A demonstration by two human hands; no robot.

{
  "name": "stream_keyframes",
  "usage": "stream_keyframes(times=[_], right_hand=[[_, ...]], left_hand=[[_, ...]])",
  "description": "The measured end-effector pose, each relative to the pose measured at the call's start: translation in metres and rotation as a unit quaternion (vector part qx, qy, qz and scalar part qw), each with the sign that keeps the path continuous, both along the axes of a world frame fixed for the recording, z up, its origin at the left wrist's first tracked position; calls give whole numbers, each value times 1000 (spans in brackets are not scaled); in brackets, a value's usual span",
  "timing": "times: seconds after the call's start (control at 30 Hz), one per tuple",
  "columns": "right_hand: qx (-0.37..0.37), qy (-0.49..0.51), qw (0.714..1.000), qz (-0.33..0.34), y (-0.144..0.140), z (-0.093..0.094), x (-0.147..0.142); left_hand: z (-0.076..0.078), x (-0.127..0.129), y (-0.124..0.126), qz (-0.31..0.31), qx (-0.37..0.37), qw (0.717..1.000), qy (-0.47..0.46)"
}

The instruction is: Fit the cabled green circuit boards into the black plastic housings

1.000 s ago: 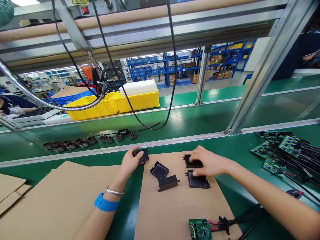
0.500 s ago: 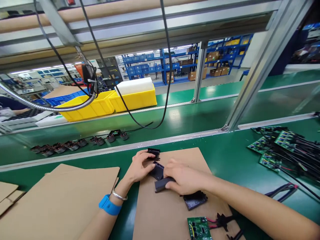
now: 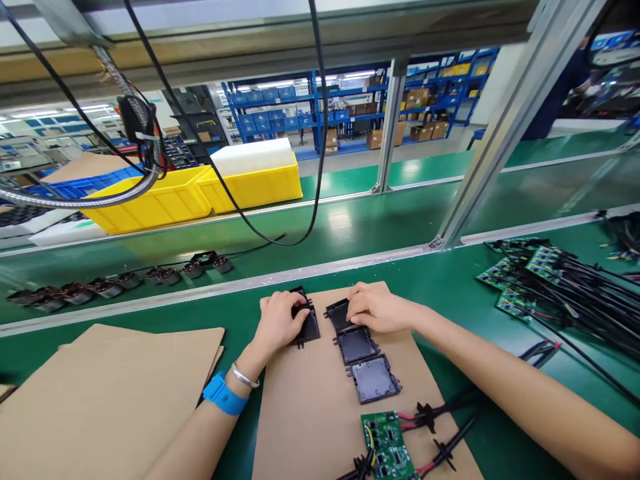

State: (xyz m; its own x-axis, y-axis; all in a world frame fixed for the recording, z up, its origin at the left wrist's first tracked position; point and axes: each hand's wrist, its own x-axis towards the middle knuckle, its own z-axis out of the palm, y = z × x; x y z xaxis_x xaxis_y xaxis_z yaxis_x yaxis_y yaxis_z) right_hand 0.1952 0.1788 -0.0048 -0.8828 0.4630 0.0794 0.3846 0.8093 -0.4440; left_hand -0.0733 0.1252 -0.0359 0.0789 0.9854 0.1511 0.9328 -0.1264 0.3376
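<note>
This is an electronics assembly factory. A green conveyor belt [image 3: 350, 230] runs across the middle of the frame, carrying small motors [image 3: 105, 287] at left. Yellow bins [image 3: 200, 193] sit behind it, blue storage racks [image 3: 325, 113] with cartons fill the upper centre, and circuit boards [image 3: 530, 273] with wires pile at right on the green desk [image 3: 450, 287].

Both arms are bare from the hands back to where they leave the picture, with no sleeves and no gloves. The left hand [image 3: 278, 322] has a bright blue band around its wrist, and just ahead of that sits a thin, shiny silver bangle. The right hand [image 3: 376, 307] and its forearm carry nothing: no watch, band or ring shows.
</note>
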Motion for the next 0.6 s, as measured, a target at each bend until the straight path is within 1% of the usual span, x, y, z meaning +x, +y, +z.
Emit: stream_keyframes(times=[0.1,0.2,0.27,0.33,0.4,0.43,0.47,0.53,0.57,0.6], right_hand=[[-16,-7,999,43,-9,8,7],[11,-48,998,50,-24,10,10],[49,-67,996,32,-36,6,6],[73,-55,996,13,-48,2,0],[84,-30,996,3,-61,4,-1],[89,-20,996,-7,-68,7,1],[92,-16,995,-20,-75,11,5],[75,-29,996,-50,-94,19,19],[51,-48,996,-55,-104,22,26],[22,-66,996,-54,-113,23,34]], left_hand=[[2,2,-3,38,27,999,-10],[11,9,-12,66,60,995,-40],[20,19,-25,55,70,994,-66],[30,34,-47,19,68,993,-91],[38,50,-76,-30,36,991,-126],[40,57,-92,-55,4,987,-151],[41,64,-108,-78,-43,979,-182],[39,77,-135,-99,-124,961,-225],[37,82,-146,-99,-152,954,-237],[34,86,-153,-92,-164,951,-245]])
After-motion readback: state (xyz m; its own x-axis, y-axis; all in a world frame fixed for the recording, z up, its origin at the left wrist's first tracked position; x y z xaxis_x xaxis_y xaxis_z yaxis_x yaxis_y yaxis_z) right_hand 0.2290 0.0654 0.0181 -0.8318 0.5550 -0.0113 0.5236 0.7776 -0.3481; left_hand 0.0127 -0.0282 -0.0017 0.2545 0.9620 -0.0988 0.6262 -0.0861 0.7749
